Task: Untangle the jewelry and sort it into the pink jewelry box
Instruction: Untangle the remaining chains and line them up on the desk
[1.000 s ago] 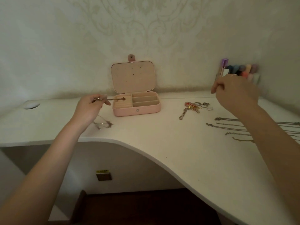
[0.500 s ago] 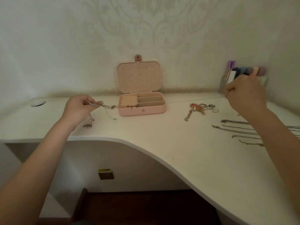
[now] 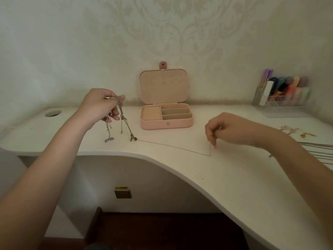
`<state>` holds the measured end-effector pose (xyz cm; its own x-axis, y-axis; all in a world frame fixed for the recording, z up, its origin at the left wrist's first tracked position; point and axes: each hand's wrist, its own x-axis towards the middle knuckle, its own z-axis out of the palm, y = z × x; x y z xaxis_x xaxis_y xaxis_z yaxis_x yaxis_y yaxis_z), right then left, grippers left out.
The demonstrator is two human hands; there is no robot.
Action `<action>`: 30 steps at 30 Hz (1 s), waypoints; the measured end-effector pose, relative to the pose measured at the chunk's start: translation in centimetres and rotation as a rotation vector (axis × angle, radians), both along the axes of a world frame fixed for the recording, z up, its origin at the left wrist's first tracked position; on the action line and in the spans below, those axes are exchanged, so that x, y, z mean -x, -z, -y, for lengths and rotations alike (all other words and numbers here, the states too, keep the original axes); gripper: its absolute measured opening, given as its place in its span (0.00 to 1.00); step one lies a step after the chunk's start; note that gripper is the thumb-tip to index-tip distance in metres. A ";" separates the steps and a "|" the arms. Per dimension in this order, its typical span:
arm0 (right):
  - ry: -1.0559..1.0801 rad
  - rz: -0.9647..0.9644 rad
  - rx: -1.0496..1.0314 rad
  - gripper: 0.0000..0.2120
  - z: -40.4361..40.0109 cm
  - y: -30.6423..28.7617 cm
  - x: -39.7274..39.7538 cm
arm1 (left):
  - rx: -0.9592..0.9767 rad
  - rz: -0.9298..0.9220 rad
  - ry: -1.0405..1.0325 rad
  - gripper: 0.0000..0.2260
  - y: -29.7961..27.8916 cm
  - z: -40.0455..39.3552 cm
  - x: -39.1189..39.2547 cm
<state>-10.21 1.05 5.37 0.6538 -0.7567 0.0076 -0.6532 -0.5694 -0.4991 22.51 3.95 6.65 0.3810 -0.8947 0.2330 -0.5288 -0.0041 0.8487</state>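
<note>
The pink jewelry box (image 3: pixel 166 122) stands open at the back of the white desk, lid upright, its compartments bare. Left of it my left hand (image 3: pixel 98 106) is raised and grips a bundle of silver chains (image 3: pixel 119 121) that hang down, their ends touching the desk. A thin fine chain (image 3: pixel 173 146) runs from that bundle across the desk to my right hand (image 3: pixel 228 129), which pinches its other end just above the surface, in front and right of the box.
Several chains lie in a row (image 3: pixel 320 150) at the right edge behind my right forearm, with small gold pieces (image 3: pixel 295 131) beyond them. A clear organizer with coloured items (image 3: pixel 282 93) stands at the back right. A cable hole (image 3: pixel 53 113) is at the left. The desk's front edge curves inward.
My left hand rose and now lets the chains dangle. My right hand came down from near the organizer to the desk, drawing the thin chain out to the right. The view shifted right.
</note>
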 end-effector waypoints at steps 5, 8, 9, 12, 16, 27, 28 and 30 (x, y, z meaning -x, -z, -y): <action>0.029 -0.043 0.045 0.10 -1.2 0.7 -2.0 | 0.009 0.024 -0.013 0.09 -0.5 0.1 0.1; 0.024 -0.074 0.134 0.04 -1.7 0.0 -3.4 | 0.021 0.055 -0.010 0.10 -1.1 0.2 0.6; 0.016 -0.049 0.185 0.04 -1.6 0.0 -4.3 | 0.028 0.063 -0.009 0.10 -1.2 0.2 0.7; 0.001 0.208 0.149 0.06 -0.9 0.6 -8.5 | 0.068 0.066 0.009 0.09 -1.4 0.4 1.3; -0.041 0.267 0.002 0.15 0.1 2.1 -14.6 | 0.087 0.059 0.010 0.10 -1.8 0.6 1.7; 0.068 0.637 -0.263 0.08 1.0 3.4 -14.3 | 0.012 0.178 0.114 0.05 -0.4 0.5 0.7; 0.082 0.689 -0.320 0.08 1.1 3.2 -13.8 | -0.041 0.245 0.180 0.03 -0.1 0.4 0.8; 0.112 0.767 -0.397 0.08 1.2 3.1 -12.8 | -0.150 0.359 0.323 0.07 0.6 0.3 1.3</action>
<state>2.58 -0.18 2.30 0.4978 -0.8564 0.1373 -0.0974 -0.2125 -0.9723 21.26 3.65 6.09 -0.0013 -0.9874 0.1581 -0.7820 0.0995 0.6153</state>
